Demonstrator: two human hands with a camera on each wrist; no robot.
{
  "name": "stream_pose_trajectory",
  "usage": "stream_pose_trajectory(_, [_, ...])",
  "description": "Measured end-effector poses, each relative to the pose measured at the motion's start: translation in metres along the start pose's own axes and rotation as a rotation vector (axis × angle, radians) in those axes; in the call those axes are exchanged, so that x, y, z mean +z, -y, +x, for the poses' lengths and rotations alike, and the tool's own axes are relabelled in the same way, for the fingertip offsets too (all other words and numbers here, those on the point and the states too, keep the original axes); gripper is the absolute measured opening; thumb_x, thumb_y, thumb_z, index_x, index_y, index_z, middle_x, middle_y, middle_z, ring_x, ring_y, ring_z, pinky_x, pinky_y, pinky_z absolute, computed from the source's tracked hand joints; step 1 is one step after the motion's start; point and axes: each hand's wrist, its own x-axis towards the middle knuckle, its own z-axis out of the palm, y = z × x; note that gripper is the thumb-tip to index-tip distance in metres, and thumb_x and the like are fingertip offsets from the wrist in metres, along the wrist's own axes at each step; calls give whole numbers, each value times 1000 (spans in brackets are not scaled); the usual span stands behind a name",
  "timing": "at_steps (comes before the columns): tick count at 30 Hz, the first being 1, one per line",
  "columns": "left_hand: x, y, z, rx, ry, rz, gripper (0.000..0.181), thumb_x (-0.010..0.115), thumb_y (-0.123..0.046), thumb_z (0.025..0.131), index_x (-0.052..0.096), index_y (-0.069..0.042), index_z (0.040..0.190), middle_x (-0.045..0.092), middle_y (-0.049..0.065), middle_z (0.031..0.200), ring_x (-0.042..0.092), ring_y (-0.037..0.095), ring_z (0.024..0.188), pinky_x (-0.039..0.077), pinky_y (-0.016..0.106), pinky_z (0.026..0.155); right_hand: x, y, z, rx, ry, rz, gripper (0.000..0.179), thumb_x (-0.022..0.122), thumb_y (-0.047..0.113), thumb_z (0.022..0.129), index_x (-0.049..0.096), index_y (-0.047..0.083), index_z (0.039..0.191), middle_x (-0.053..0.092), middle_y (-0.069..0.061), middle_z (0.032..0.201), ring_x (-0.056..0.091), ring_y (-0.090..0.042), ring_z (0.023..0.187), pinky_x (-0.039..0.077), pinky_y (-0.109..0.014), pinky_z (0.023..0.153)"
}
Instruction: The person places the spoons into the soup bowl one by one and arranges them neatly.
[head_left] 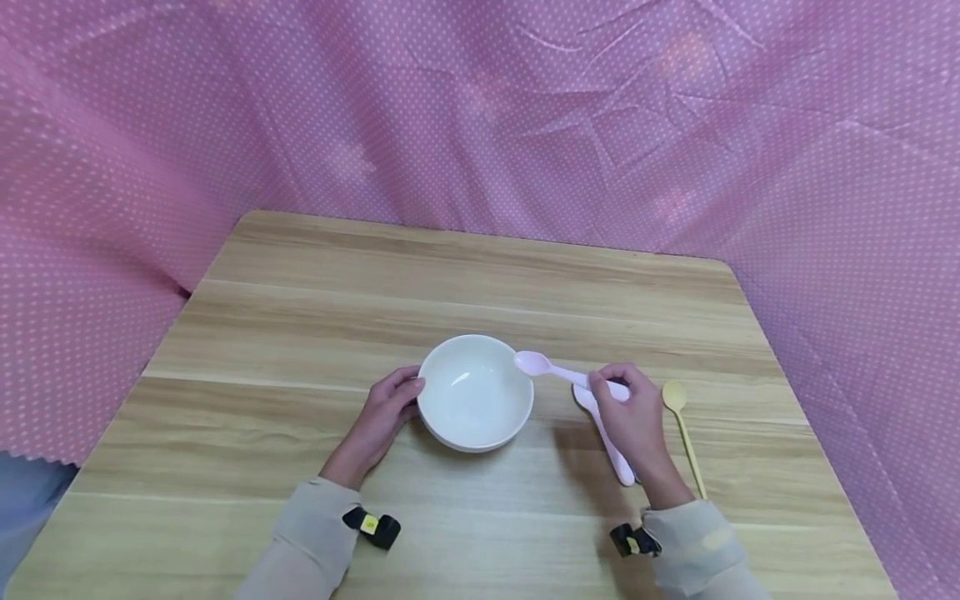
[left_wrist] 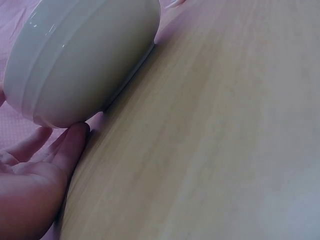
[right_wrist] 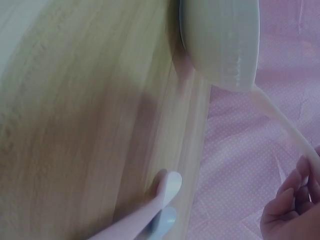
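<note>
A white bowl (head_left: 476,396) stands upright on the wooden table. My left hand (head_left: 382,417) holds it at its left side; in the left wrist view the fingertips (left_wrist: 75,137) touch its outer wall. My right hand (head_left: 633,421) pinches a pale pink spoon (head_left: 566,375) by its handle, over the table. The spoon's head points left, at the bowl's right rim; in the right wrist view the spoon (right_wrist: 285,120) meets the rim or overlaps it, I cannot tell which. Below that hand lies another pale pink spoon (head_left: 611,446), partly covered by the hand.
A yellow spoon (head_left: 686,437) lies right of my right hand, its handle end partly hidden by the wrist. Beside the lying pink spoon, a light blue spoon tip (right_wrist: 167,222) shows in the right wrist view. Pink dotted cloth (head_left: 487,117) hangs behind and beside the table (head_left: 300,333).
</note>
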Motion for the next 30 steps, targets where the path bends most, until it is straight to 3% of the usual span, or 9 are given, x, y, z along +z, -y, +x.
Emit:
stream_pose_trajectory(9, [0,-1,0,10,9,-12,45,52,-24,96,45,-2,134,53,17,123,58,16,99,51,26,86,11,-3,-4,1,136,9,8,66,13,86,65,5,85,64,-9,82,54,-15,71,46,-21,59])
stream_pose_trajectory(23, [-1,-1,-1,11,-1,-37,46,53,-23,95,44,0,134,54,17,122,58,16,97,51,26,85,36,-6,-4,13,263,13,9,66,12,85,65,3,83,61,-9,78,52,-15,72,45,-22,62])
stream_pose_trajectory(30, [-1,0,-1,21,2,-36,46,53,-23,95,45,0,133,54,17,121,59,16,97,51,27,85,44,-2,-4,48,325,-43,11,65,19,86,65,8,85,64,-8,86,55,-18,78,46,-25,67])
